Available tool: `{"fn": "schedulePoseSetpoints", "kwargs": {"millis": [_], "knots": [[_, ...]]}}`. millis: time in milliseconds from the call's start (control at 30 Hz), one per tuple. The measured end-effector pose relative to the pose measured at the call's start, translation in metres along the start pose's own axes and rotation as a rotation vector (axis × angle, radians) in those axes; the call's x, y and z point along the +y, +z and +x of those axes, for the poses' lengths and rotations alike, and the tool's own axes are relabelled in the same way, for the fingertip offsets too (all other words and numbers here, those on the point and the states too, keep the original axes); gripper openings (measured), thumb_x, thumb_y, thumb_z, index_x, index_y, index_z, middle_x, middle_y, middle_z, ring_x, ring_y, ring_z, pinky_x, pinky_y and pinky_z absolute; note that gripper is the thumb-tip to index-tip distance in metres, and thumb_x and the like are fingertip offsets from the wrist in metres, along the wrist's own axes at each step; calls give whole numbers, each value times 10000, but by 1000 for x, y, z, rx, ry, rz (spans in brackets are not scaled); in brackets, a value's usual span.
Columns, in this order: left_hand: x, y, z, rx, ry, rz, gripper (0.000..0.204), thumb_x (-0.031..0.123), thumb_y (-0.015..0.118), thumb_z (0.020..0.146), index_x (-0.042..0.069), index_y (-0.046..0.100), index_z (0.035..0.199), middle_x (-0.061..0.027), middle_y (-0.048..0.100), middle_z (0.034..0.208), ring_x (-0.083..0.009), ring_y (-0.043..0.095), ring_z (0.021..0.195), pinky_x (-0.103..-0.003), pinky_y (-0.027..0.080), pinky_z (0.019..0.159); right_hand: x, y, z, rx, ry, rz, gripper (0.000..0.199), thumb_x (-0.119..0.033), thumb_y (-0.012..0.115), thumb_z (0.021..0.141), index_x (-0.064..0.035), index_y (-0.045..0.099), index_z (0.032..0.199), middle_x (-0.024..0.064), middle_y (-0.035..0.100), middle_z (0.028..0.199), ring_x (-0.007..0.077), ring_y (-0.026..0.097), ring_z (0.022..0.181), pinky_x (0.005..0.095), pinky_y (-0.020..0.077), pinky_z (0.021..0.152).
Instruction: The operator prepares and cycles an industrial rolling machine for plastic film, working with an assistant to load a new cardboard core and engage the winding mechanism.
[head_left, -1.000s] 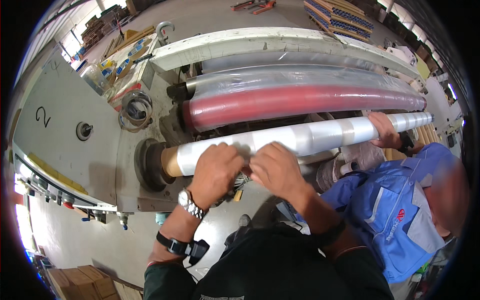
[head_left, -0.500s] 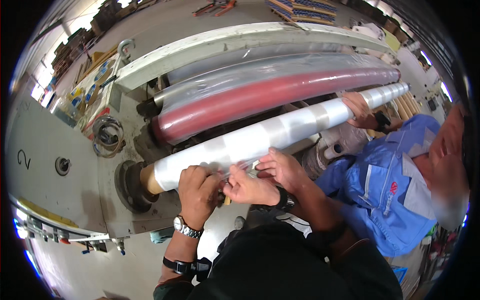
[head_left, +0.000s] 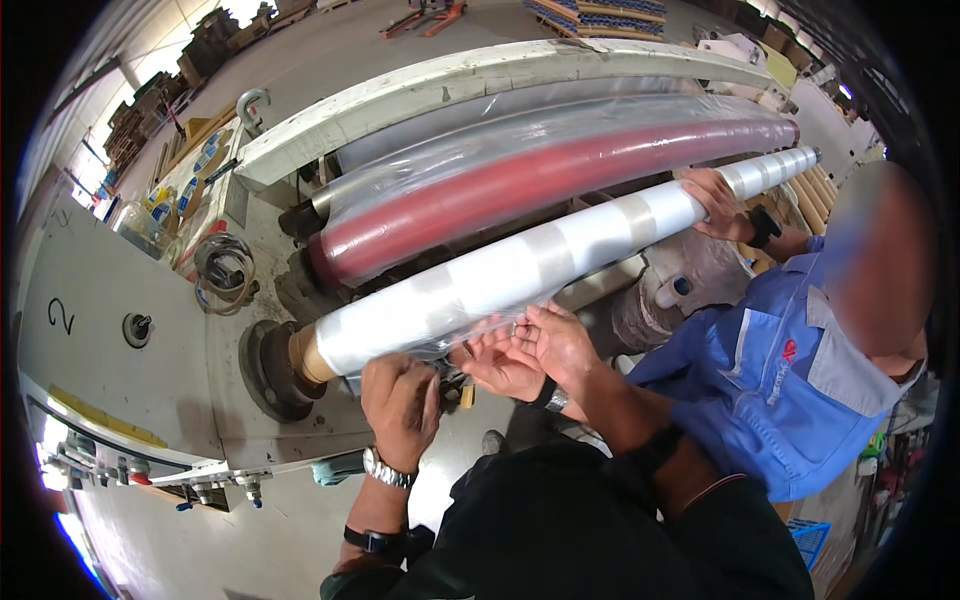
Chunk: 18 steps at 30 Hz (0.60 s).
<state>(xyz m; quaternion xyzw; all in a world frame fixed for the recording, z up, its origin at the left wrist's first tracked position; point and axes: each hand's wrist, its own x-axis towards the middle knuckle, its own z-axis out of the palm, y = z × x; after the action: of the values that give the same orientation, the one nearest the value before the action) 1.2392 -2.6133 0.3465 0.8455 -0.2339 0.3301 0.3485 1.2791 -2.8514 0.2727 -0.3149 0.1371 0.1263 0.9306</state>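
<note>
A long roll [head_left: 470,290] wrapped in white film with greyish bands slants across the machine. Clear plastic film [head_left: 455,335] hangs loose along its near side. My left hand [head_left: 398,405], with a silver watch on the wrist, is curled closed below the roll's left end, beside the film; what its fingers hold is hidden. My right hand [head_left: 562,345] pinches the film's edge near the middle of the roll. Touching the same stretch of film is a co-worker's hand [head_left: 500,368], between my two hands. The co-worker's other hand [head_left: 712,203] rests on top of the roll farther right.
Behind lies a red roll [head_left: 540,185] under clear film, then a pale crossbeam [head_left: 480,90]. A dark round chuck [head_left: 275,370] carries the white roll's left end. Coiled tubing [head_left: 225,270] lies on the machine housing [head_left: 100,330]. The co-worker in blue [head_left: 770,380] stands close at right.
My left hand has dropped slightly and turned, its fingers curled more. The co-worker's near hand has shifted right, toward my right hand. The co-worker's body has leaned in.
</note>
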Motion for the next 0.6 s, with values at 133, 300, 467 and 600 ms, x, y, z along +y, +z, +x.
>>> {"fn": "schedulePoseSetpoints", "kwargs": {"millis": [133,300,467,600], "knots": [[2,12,-56,52,-837,-748,161,65,694,827,35,579,935,-98,615,935,-206,601,854,-309,485,763,8,4,0,3,-57,3,76,-147,594,932,-109,536,901,59,617,881,180,604,783,365,514,797],[-16,26,-43,240,-1042,-1270,475,409,603,921,48,489,1208,-143,635,1099,-247,610,1035,-369,501,894,5,2,2,-96,-113,-36,74,-134,593,927,-90,547,887,75,622,897,175,609,793,371,513,816],[-18,33,-41,412,-1165,-1567,376,461,568,930,92,580,999,-149,635,1065,-297,606,1046,-393,508,898,0,7,-1,-129,-118,-28,67,-137,583,931,-72,571,936,78,624,897,176,610,798,365,517,808],[-24,30,-31,430,-1209,-1485,268,313,557,964,47,565,930,-143,612,950,-274,619,862,-364,513,722,-5,5,-3,-77,-184,-69,73,-125,574,928,-55,583,950,71,622,875,186,603,813,358,506,792]]}}
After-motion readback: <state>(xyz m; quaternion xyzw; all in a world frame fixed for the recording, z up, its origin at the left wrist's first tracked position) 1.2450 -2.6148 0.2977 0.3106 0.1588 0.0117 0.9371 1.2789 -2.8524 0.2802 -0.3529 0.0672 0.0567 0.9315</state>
